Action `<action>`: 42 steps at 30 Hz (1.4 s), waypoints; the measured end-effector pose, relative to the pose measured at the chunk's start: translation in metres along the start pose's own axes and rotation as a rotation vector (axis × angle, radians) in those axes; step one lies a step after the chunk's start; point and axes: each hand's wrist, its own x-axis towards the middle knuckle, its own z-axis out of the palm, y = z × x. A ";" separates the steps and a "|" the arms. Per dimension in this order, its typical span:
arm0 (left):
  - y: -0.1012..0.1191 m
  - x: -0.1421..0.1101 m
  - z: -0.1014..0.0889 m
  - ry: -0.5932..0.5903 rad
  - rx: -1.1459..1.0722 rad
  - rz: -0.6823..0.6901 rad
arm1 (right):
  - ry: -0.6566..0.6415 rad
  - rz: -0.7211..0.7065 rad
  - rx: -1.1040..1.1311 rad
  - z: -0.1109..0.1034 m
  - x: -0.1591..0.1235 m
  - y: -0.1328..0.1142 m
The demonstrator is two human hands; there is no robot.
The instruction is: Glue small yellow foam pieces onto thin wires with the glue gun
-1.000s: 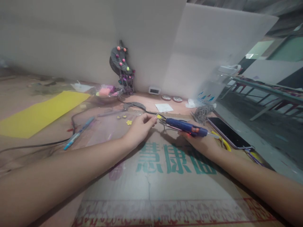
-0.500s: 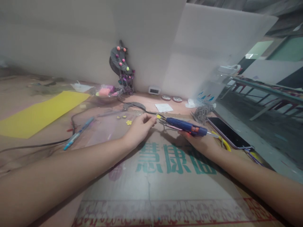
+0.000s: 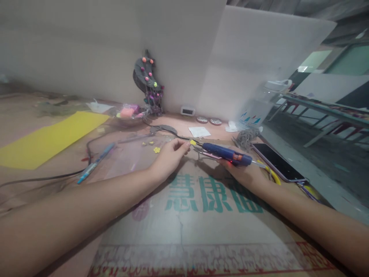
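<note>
A pale wall [image 3: 100, 50] backs the bench [image 3: 175, 119] in the head view, with a dark moon-shaped ornament [image 3: 146, 75] at eleven o'clock from the left hand [image 3: 173, 154] and a yellow flower [image 3: 156, 150] near its nine o'clock. That hand's grip is pinched on a small yellow piece [image 3: 193, 142] at its two o'clock, while the right hand [image 3: 245, 173] is wrapped round a blue glue gun [image 3: 226, 152], nozzle close by the piece; whether they touch, I cannot tell.
</note>
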 end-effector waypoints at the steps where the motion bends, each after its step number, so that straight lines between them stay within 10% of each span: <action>1: 0.001 0.000 0.000 0.005 -0.002 -0.004 | -0.002 -0.010 0.001 0.000 0.000 0.001; 42: -0.005 0.002 0.000 -0.005 -0.007 0.013 | 0.045 0.121 0.030 -0.006 0.004 -0.002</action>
